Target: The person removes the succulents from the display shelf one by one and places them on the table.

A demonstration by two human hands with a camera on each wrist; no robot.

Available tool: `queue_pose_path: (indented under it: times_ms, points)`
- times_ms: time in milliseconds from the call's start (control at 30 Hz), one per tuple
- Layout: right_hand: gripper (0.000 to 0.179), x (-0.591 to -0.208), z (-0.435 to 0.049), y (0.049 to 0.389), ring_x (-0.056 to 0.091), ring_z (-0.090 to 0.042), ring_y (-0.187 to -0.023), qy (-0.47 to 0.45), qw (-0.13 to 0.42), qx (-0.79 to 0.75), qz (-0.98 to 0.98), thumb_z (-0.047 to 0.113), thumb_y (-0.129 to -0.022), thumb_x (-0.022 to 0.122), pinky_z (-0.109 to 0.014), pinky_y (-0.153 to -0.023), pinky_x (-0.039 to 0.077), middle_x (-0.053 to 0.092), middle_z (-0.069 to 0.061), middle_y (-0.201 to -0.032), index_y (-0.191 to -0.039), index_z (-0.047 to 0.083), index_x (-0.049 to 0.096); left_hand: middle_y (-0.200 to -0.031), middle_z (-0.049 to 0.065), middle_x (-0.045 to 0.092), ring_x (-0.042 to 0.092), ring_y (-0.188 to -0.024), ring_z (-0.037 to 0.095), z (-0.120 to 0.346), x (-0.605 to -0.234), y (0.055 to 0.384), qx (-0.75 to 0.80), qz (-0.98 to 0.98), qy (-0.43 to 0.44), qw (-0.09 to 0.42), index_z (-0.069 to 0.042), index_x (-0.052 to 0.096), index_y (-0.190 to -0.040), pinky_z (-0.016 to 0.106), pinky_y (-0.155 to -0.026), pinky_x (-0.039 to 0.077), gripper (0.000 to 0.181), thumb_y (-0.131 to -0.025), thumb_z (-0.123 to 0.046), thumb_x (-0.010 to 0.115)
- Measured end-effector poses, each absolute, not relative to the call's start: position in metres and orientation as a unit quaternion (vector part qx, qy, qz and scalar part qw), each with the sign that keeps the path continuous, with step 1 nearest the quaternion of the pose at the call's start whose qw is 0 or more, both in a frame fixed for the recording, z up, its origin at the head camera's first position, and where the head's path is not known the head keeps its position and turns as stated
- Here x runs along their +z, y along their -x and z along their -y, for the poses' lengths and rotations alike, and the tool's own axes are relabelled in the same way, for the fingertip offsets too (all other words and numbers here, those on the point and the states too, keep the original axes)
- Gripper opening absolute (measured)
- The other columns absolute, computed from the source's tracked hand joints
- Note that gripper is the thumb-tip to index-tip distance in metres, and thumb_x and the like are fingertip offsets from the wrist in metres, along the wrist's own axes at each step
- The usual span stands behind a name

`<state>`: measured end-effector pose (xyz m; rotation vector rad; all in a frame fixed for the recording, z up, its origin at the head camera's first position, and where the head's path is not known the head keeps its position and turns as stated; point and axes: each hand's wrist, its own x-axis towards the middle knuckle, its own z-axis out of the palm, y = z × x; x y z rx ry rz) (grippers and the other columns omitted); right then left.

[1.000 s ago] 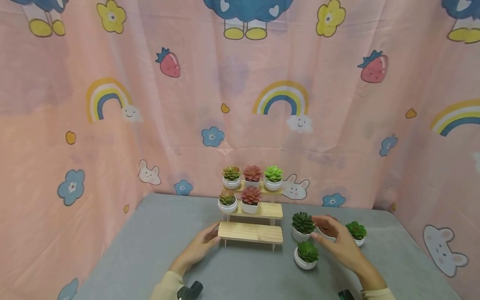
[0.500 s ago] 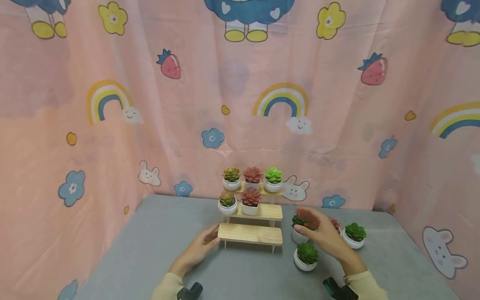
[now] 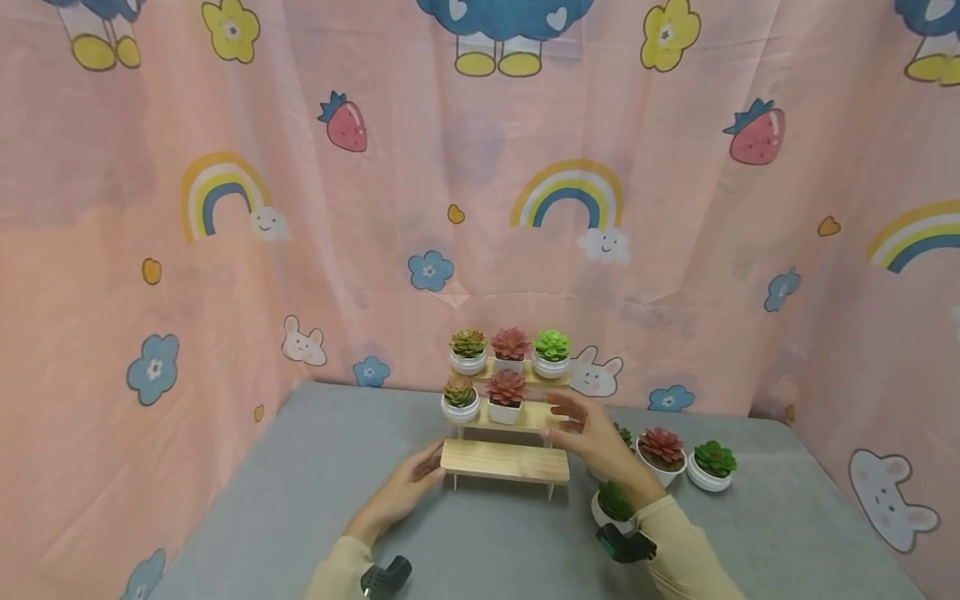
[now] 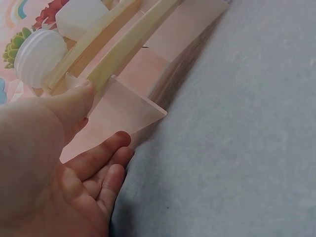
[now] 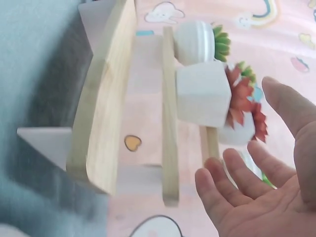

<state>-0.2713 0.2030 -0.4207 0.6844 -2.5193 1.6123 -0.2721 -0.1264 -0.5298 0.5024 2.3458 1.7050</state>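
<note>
A tiered wooden display stand (image 3: pixel 504 462) with clear legs holds potted artificial succulents on its upper two tiers. My left hand (image 3: pixel 408 486) is at the left end of the lowest tier. In the left wrist view its thumb touches the board's end, and the loosely bent fingers lie beside the clear leg. My right hand (image 3: pixel 596 433) hovers at the right end of the middle tier, fingers spread, holding nothing. Nearest it on that tier is a red succulent in a white square pot (image 5: pixel 203 94); a brownish-green succulent (image 3: pixel 460 400) stands to its left.
Three succulents stand on the top tier, the bright green one (image 3: pixel 551 353) at right. On the grey table (image 3: pixel 315 467), right of the stand, are a red succulent (image 3: pixel 661 454), a green one (image 3: pixel 712 465) and two more green ones partly behind my right arm. A patterned pink curtain (image 3: pixel 480 308) hangs behind.
My right hand has moved left from the pots on the table to the middle tier's right end. My left hand stays at the stand. The pots have not visibly moved.
</note>
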Motion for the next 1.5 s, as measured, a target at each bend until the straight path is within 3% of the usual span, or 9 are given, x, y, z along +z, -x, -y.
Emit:
queue_pose_path:
  times_ms: [233, 633, 1100, 1500]
  points:
    - [0.06, -0.42, -0.182, 0.289, 0.05, -0.048, -0.134, -0.194, 0.029, 0.538, 0.82, 0.008, -0.094, 0.07, -0.061, -0.111, 0.044, 0.049, -0.03, -0.149, -0.146, -0.007, 0.045, -0.148, 0.029, 0.05, 0.045, -0.141, 0.048, 0.127, -0.527, 0.273, 0.572, -0.796, -0.173, 0.092, -0.008, 0.03, -0.159, 0.061, -0.114, 0.04, 0.064, -0.106, -0.033, 0.053]
    - [0.066, -0.428, -0.164, 0.302, 0.054, -0.044, -0.133, -0.166, 0.016, 0.562, 0.81, 0.012, -0.093, 0.071, -0.057, -0.114, 0.042, 0.05, -0.029, -0.149, -0.15, -0.006, 0.041, -0.147, 0.028, 0.052, 0.046, -0.14, 0.047, 0.124, -0.527, 0.27, 0.569, -0.798, -0.176, 0.096, -0.007, 0.03, -0.159, 0.063, -0.115, 0.037, 0.063, -0.106, -0.032, 0.053]
    - [0.063, -0.428, -0.153, 0.305, 0.062, -0.042, -0.122, -0.129, 0.029, 0.556, 0.821, 0.013, -0.092, 0.073, -0.051, -0.101, 0.055, 0.057, -0.029, -0.14, -0.146, -0.006, 0.047, -0.147, 0.026, 0.052, 0.047, -0.14, 0.045, 0.125, -0.529, 0.269, 0.569, -0.801, -0.161, 0.095, -0.011, 0.032, -0.159, 0.062, -0.115, 0.039, 0.06, -0.106, -0.03, 0.053]
    - [0.055, -0.429, -0.157, 0.302, 0.067, -0.028, -0.11, -0.148, 0.029, 0.563, 0.813, 0.013, -0.09, 0.076, -0.036, -0.091, 0.059, 0.064, -0.023, -0.13, -0.139, -0.001, 0.056, -0.148, 0.026, 0.052, 0.046, -0.14, 0.046, 0.125, -0.527, 0.267, 0.564, -0.804, -0.163, 0.092, -0.013, 0.032, -0.16, 0.062, -0.114, 0.038, 0.06, -0.106, -0.03, 0.053]
